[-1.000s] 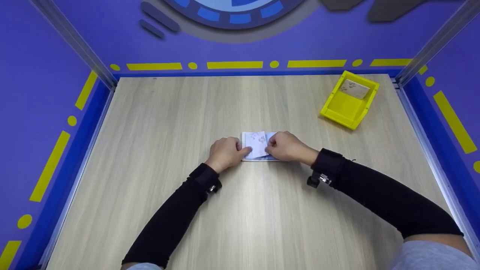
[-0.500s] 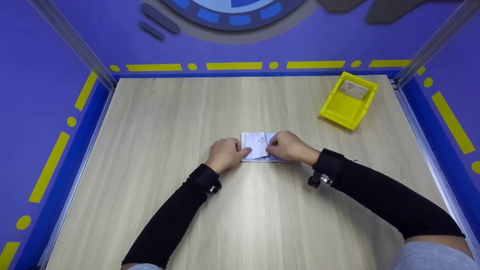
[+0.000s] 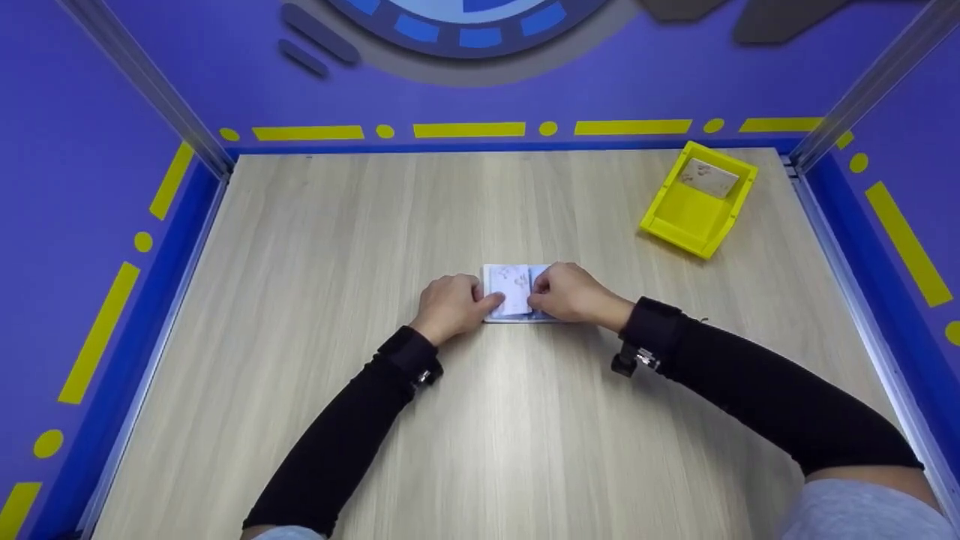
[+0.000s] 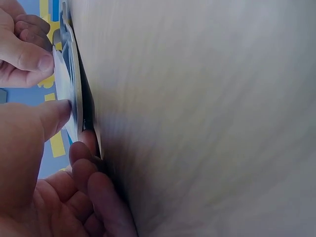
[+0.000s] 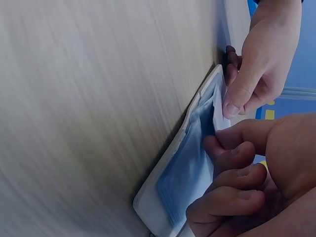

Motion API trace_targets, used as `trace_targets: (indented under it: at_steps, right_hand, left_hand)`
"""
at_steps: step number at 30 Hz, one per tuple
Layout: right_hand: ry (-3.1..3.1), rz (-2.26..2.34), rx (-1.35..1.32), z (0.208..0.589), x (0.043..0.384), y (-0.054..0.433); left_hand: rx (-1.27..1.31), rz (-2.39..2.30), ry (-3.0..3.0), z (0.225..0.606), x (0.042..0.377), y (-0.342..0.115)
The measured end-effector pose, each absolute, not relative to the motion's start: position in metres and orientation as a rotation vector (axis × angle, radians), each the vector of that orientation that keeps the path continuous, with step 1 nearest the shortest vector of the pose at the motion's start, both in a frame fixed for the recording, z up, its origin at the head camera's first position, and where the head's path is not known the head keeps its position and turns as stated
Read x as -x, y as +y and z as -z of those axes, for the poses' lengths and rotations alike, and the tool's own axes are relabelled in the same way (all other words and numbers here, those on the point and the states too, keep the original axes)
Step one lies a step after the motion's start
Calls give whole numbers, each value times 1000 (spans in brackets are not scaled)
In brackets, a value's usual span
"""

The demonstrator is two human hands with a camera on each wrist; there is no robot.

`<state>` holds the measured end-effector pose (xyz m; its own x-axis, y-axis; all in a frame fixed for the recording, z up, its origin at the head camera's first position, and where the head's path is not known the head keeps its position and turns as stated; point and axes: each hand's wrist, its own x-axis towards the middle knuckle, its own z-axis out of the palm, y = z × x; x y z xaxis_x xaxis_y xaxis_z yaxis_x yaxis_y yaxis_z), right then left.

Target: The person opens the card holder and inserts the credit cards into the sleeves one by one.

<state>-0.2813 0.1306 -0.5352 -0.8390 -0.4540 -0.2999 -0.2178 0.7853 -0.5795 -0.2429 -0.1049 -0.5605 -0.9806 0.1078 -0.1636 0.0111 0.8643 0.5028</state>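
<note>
A card holder [image 5: 173,182] with white covers and bluish clear sleeves lies spread on the table between the hands. Over its left part is a white card [image 3: 513,289] with a faint brownish print, slightly raised from the sleeves. My left hand [image 3: 452,304] grips the holder's left edge, thumb on top of the card and fingers [image 4: 86,168] low at the edge. My right hand [image 3: 574,292] pinches the card's right edge between thumb and forefinger, its other fingers [image 5: 232,200] curled above the sleeves. Whether the card's far edge sits inside a sleeve is hidden.
A yellow bin [image 3: 694,217] stands at the back right of the wooden table [image 3: 337,225], with a flat patterned piece [image 3: 709,178] leaning inside at its far end. Blue panels with yellow dashes [image 3: 469,130] border the table at the back and sides.
The card's right edge has shifted slightly left and now lies straighter, with my right hand moving a little left along with it. My left hand stays in place.
</note>
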Motion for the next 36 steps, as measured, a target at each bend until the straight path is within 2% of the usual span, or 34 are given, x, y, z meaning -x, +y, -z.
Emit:
trace_targets:
  at_steps: [28, 36]
  right_hand:
    - [2675, 606, 763, 534, 279, 122]
    - [2747, 678, 599, 512, 299, 143]
  left_hand:
    - [-96, -751, 2863, 563, 244, -104]
    - [-86, -769, 2852, 562, 244, -104]
